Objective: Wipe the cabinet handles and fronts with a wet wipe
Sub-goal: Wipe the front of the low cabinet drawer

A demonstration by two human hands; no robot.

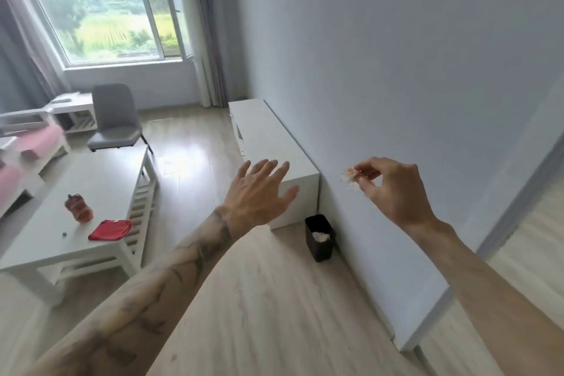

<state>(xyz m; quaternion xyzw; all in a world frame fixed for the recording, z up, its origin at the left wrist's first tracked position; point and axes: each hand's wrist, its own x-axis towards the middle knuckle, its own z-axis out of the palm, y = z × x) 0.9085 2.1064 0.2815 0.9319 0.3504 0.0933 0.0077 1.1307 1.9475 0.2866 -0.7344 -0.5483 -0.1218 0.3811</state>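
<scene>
Left grip, spread and empty, is nearer the cabinet, whose long axis runs away along the wall; right grip pinches the crumpled wipe to its right.

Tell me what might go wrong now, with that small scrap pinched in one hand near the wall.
The right hand pinches the small scrap off to one side of the black bin; dropped from here, it may land on the floor. The left hand is open and holds nothing, so the white cabinet may get touched with bare fingers rather than wiped.
</scene>
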